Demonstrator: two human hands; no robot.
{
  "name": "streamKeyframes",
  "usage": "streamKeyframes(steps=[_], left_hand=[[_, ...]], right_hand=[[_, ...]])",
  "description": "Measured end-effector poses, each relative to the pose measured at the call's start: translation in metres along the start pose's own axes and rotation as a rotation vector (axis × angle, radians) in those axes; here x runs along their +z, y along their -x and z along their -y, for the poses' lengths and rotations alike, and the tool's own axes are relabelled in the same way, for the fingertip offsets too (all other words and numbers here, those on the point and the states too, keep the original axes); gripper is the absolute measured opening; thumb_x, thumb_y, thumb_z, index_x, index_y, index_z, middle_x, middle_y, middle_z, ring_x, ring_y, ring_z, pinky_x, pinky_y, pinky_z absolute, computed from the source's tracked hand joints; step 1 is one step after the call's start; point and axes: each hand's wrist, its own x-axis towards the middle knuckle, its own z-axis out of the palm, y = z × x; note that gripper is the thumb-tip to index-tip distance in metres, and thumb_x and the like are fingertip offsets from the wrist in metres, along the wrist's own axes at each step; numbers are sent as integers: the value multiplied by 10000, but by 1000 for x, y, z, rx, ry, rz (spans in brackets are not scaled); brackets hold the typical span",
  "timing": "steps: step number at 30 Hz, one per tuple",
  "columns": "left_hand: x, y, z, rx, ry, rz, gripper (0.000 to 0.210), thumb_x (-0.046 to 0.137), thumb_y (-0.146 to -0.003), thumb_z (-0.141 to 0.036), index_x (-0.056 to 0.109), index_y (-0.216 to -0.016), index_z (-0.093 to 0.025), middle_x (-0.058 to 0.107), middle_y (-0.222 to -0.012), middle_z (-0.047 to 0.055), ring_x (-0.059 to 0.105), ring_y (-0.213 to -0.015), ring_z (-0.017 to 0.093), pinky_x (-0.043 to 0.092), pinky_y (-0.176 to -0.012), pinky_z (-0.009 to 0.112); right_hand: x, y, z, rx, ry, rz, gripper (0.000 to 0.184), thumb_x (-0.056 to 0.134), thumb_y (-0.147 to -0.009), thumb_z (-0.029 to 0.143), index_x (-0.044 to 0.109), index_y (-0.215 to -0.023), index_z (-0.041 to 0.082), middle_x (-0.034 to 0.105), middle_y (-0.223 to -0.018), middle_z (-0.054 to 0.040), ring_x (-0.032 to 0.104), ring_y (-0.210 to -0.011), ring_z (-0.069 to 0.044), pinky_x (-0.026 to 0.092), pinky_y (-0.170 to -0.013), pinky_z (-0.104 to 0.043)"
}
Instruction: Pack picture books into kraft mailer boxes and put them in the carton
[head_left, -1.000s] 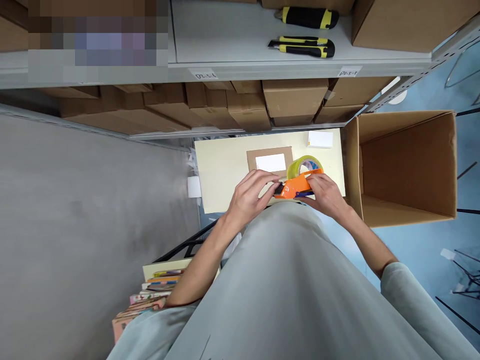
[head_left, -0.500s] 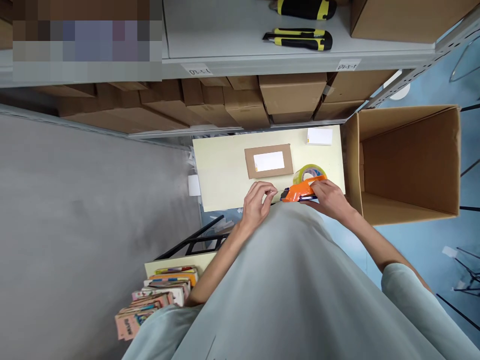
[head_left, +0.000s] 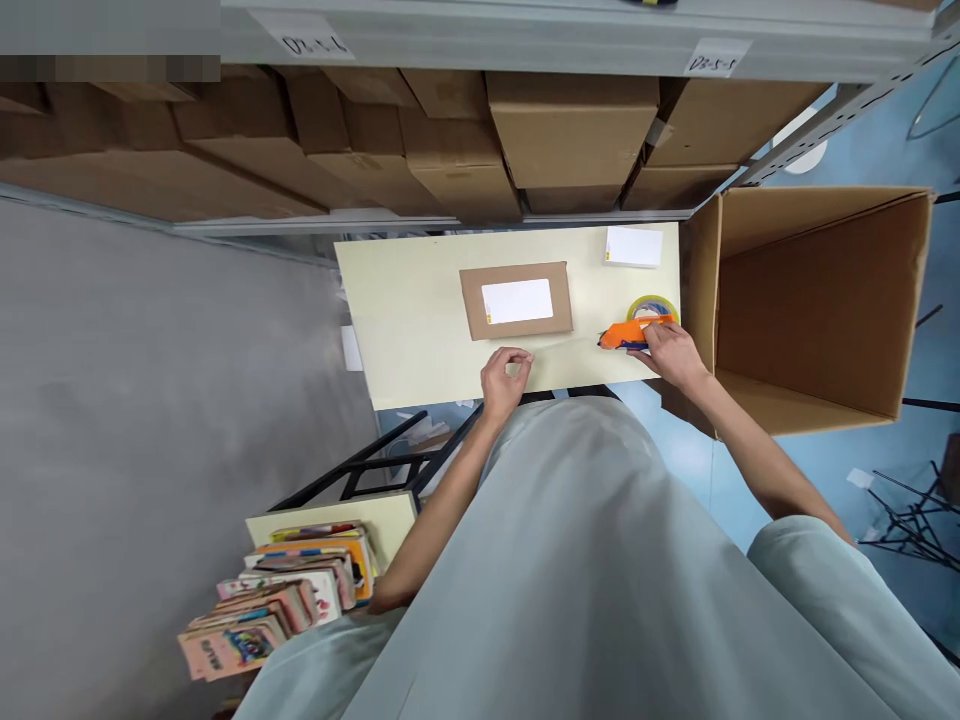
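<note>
Head view: at near edge of table (head_left: 405, 335), right hand (head_left: 670, 352) grips dispenser (head_left: 624, 333), left hand (head_left: 504, 382) pinches tape (head_left: 566, 347), presumably for tension.

The right hand (head_left: 673, 357) covers the grip of the orange tape dispenser (head_left: 625, 334), whose body hides part of the yellow tape roll (head_left: 651, 301). The clear strip (head_left: 566, 349) is so faint that its far end, probably pinched by the fingers of the left hand (head_left: 504, 384), cannot be made out. The view's top edge crops a black-and-yellow tool (head_left: 660, 2), and the yellow mark on the white label (head_left: 517, 301) is too small to read.
</note>
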Motion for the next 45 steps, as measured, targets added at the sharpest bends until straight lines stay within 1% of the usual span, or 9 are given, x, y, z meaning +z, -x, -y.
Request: streamKeyframes(steps=[6, 13, 20, 23, 26, 29, 33, 38, 45], left_hand=[[46, -2, 37, -97, 88, -112, 80, 760, -940, -288, 777, -901, -220, 744, -990, 68, 715, -971, 207, 600, -941, 357], [63, -7, 56, -267, 164, -242, 14, 823, -864, -224, 815, -856, -215, 694, -945, 45, 636, -761, 149, 582, -794, 320], [83, -32, 65, -640, 377, -502, 87, 753, -846, -151, 674, -856, -185, 666, -795, -1, 669, -722, 135, 554, -730, 272], [83, -27, 57, -810, 488, -457, 175, 771, -874, -203, 626, -969, -191, 738, -871, 26, 710, -696, 134, 584, -719, 282], [86, -17, 36, -969, 677, -236, 209, 797, -844, -189, 639, -981, -177, 804, -1018, 120, 795, -833, 183, 667, -887, 367], [89, -18, 17, -961, 797, -86, 153, 768, -845, -189, 650, -942, -188, 805, -1132, 150, 806, -1105, 234, 639, -1112, 421], [78, -30, 11, -892, 730, -144, 82, 681, -925, -285, 655, -963, -217, 771, -1138, 138, 763, -1235, 244, 647, -1119, 408], [60, -43, 14, -982, 377, -145, 482, 621, -999, -645, 685, -1310, -282, 720, -1324, 155, 702, -1323, 313, 668, -1007, 477], [62, -133, 29, -765, 209, -190, 759, 609, -964, -812, 608, -1475, -252, 676, -1455, 189, 598, -1462, 367, 588, -1130, 547]], right_hand=[[46, -15, -23, -48, 29, 33, 554, 397, -1163, 560, 667, -1163, 76, 741, -1063, -226, 653, -956, -351, 472, -1000, -497], [80, -27, -20, -31, -11, 70, 537, 405, -1164, 535, 660, -1198, 64, 726, -1078, -220, 638, -991, -350, 473, -1040, -509], [92, -53, -11, 39, -60, 44, 476, 478, -1156, 478, 631, -1301, 51, 733, -1135, -227, 658, -1052, -366, 481, -1048, -521], [89, -59, -10, 71, -67, 72, 442, 517, -1145, 426, 629, -1309, 31, 728, -1166, -249, 657, -1087, -376, 469, -1064, -520], [83, -60, -11, 74, -72, 107, 477, 537, -1138, 414, 609, -1357, -3, 718, -1213, -278, 657, -1121, -388, 460, -1086, -523], [78, -58, -11, 68, -90, 125, 486, 522, -1143, 424, 613, -1356, -3, 723, -1196, -271, 660, -1117, -391, 466, -1087, -529], [75, -56, -11, 41, -113, 134, 497, 490, -1154, 437, 623, -1346, -1, 722, -1187, -261, 656, -1115, -375, 459, -1115, -525], [79, -56, -12, 29, -120, 136, 499, 483, -1150, 399, 613, -1374, -27, 718, -1180, -274, 635, -1099, -382, 464, -1098, -539], [80, -56, 1, 18, -149, 71, 508, 450, -1156, 407, 644, -1364, -14, 711, -1186, -271, 629, -1078, -371, 476, -1095, -549]])
